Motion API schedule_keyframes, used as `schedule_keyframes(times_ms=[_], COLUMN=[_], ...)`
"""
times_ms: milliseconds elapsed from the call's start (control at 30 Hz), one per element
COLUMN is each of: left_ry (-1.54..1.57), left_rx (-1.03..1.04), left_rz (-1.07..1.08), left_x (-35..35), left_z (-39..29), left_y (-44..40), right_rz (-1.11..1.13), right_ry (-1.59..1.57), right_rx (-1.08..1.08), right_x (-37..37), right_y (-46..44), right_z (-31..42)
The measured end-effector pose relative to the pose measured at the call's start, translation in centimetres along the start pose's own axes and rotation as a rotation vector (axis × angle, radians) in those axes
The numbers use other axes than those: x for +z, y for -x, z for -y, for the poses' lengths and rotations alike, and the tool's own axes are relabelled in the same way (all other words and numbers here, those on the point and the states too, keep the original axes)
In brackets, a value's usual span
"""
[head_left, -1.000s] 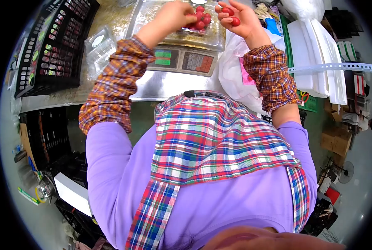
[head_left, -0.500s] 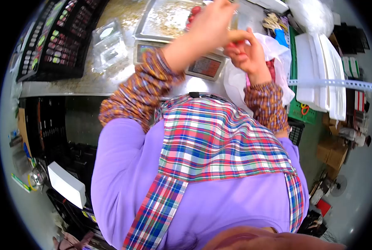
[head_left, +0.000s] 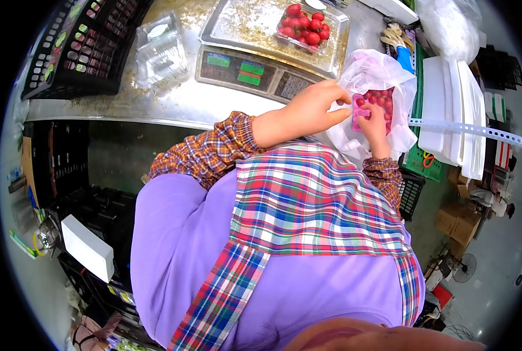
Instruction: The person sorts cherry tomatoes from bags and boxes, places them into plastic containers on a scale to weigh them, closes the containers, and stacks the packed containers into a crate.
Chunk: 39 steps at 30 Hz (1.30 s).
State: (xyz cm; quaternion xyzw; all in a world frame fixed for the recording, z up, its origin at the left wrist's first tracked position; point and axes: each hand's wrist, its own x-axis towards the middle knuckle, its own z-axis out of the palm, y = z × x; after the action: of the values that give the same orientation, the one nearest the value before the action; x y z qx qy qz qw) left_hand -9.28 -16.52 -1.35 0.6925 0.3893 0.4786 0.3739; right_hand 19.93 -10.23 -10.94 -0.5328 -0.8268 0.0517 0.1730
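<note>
My left hand (head_left: 319, 110) is held in front of the scale, at the near side of the bag, with thumb and fingers apart and nothing in them. My right hand (head_left: 378, 131) reaches into a white plastic bag (head_left: 354, 73) with a pink lining. Its thumb and forefinger are closed around a red cherry tomato, partly hidden by the fingers. More cherry tomatoes (head_left: 381, 96) lie in the bag. On the scale's metal pan (head_left: 243, 23) stands a clear plastic punnet filled with red cherry tomatoes (head_left: 304, 24). The scale (head_left: 237, 70) has lit green displays.
Empty clear plastic punnets (head_left: 160, 55) lie on the metal table (head_left: 114, 111). A black crate (head_left: 91, 47) of packed punnets stands at the left. Right of the bag are a green crate (head_left: 420, 161), white foam boards (head_left: 448, 111) and gloves (head_left: 395, 38).
Both hands have come down from over the scale pan, uncovering the filled punnet and displays. My right hand has gone into the bag; my left hand is now beside it.
</note>
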Motion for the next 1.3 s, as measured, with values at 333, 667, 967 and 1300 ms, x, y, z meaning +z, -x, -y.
schedule_keyframes(times_ms=[333, 667, 967, 1300], left_ry=[-0.255, -0.889, -0.536, -0.059], left_rx=[-0.078, 0.019, 0.287, 0.198], left_rz=[-0.055, -0.1, -0.021, 0.049], left_x=[-4.0, -8.4, -4.9, -3.1], left_z=[1.8, 6.1, 0.8, -0.6], left_y=[-0.8, -11.7, -8.3, -3.4], right_rz=[0.07, -0.086, 0.096, 0.381], right_ry=[-0.869, -0.118, -1.899, -1.626], right_rx=[0.583, 0.349, 0.68, 0.762], right_x=[-0.3, -1.3, -6.7, -5.2], right_y=[-1.1, -1.7, -5.0, -4.9], right_z=[-0.4, 0.1, 14.4, 12.4])
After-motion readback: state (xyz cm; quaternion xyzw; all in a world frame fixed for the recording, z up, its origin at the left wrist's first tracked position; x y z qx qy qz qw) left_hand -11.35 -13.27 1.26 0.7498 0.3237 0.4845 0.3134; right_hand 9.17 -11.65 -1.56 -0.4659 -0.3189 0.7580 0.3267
